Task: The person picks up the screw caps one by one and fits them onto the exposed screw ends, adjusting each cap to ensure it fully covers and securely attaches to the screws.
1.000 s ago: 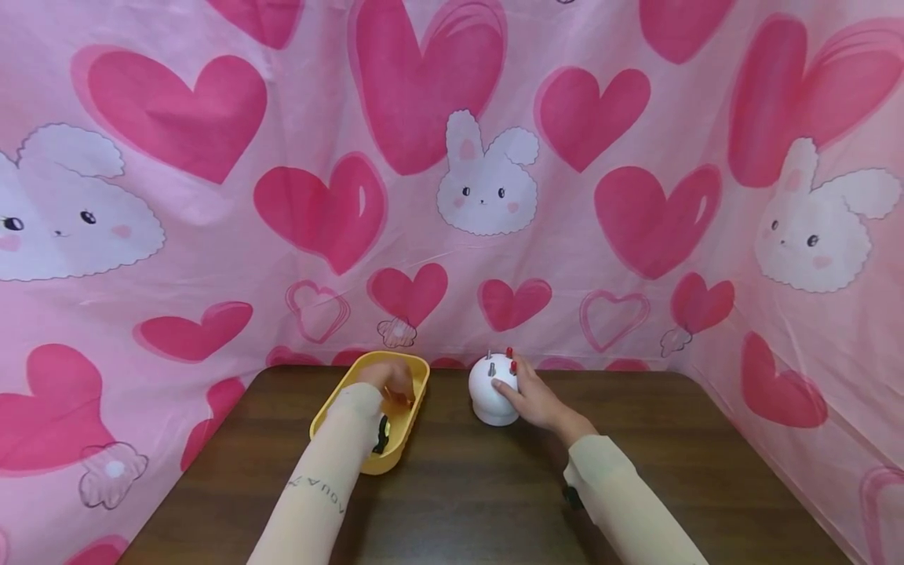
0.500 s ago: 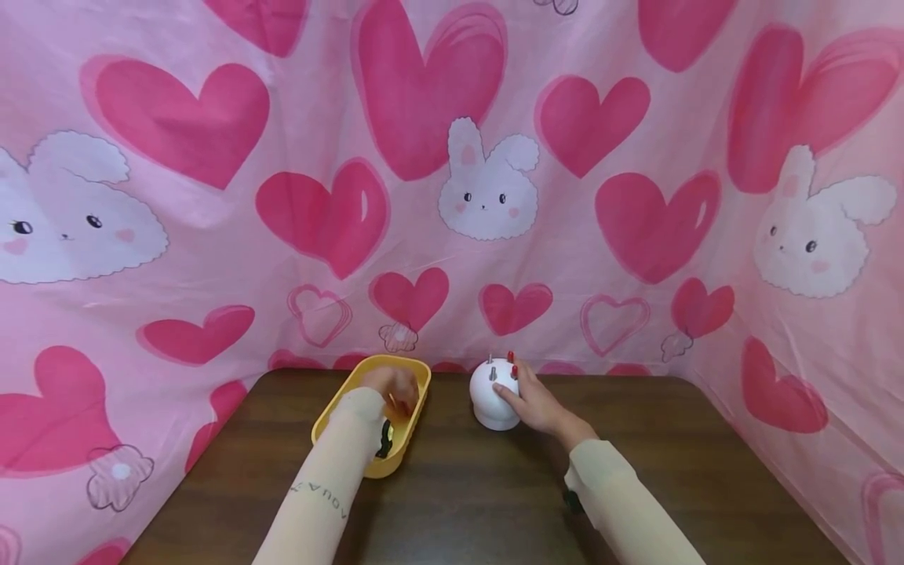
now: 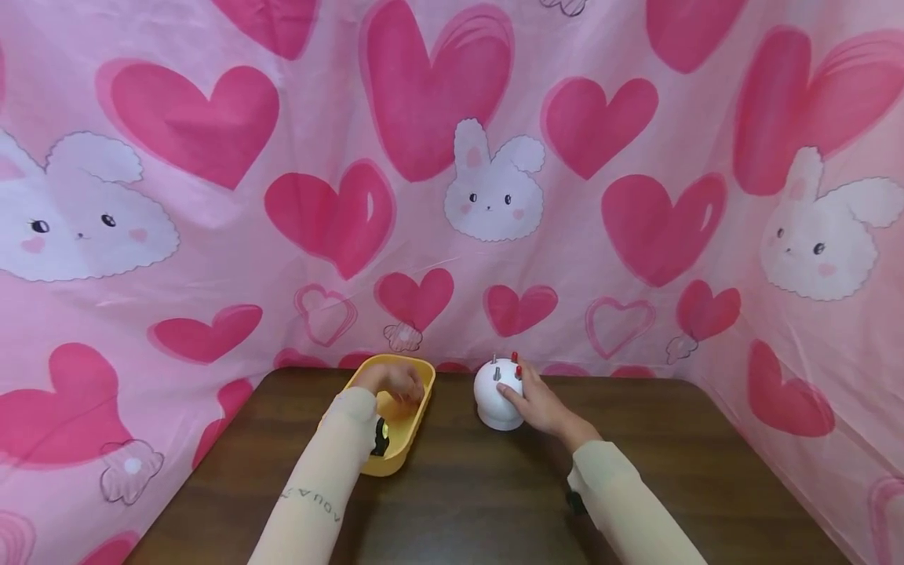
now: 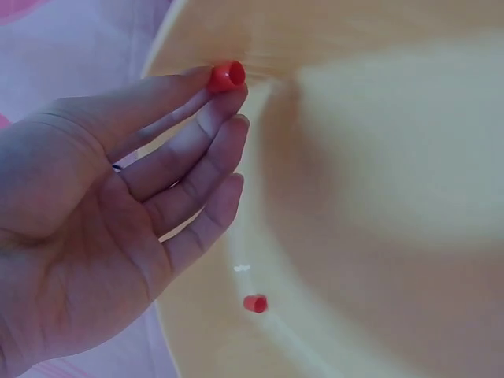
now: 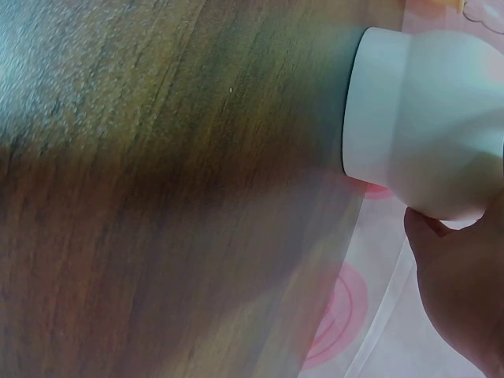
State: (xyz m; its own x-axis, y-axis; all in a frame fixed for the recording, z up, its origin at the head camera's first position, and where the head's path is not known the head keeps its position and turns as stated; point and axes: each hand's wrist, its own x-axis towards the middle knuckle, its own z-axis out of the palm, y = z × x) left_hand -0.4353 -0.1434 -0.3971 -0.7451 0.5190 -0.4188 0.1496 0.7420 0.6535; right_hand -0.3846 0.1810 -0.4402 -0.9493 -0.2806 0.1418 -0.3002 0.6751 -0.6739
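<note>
Between thumb and fingertips my left hand (image 4: 150, 173) pinches a small red cap (image 4: 228, 75), hollow at the end facing the camera. That hand is inside a yellow tub (image 3: 401, 459), near its far right wall. Another red cap (image 4: 255, 303) lies on the tub's bottom, below the fingers. My right hand (image 3: 545, 406) grips the side of a round white body on a base (image 3: 494, 404), thumb across its front. Bare metal posts (image 3: 497, 374) stick up from its top left, and red caps (image 3: 519, 370) sit on posts at its right.
The white body and the tub stand apart on a dark wooden table (image 3: 466, 502). A pink cloth (image 3: 565, 251) with hearts and rabbits hangs right behind the table's far edge and along the sides.
My left hand has risen a little and shifted toward the tub's far right, now with a red cap pinched. The right hand keeps its grip on the white body.
</note>
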